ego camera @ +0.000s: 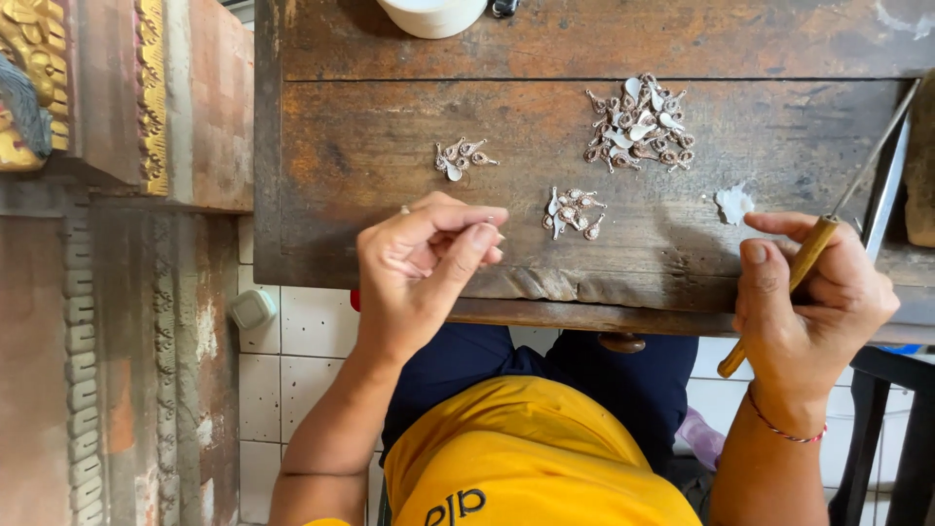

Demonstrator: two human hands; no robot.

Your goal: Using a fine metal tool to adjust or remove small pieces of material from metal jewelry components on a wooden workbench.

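Observation:
My left hand [421,265] hovers over the near edge of a worn wooden table [390,195], thumb and fingers pinched together; what they pinch is too small to make out. My right hand [808,302] grips a thin tool with a wooden handle [804,261] and a long metal shaft [877,146] pointing up to the right. A small pile of copper-and-white metal pieces [571,211] lies between the hands. A second small pile [462,158] sits above my left hand, and a bigger heap [638,125] lies further back.
A white blob of paste [733,203] sits on the table near my right hand. A white round container [431,16] stands at the far edge. Carved, gilded wooden pieces [146,97] stand to the left. White floor tiles [292,360] show below the table, beside my yellow shirt [526,458].

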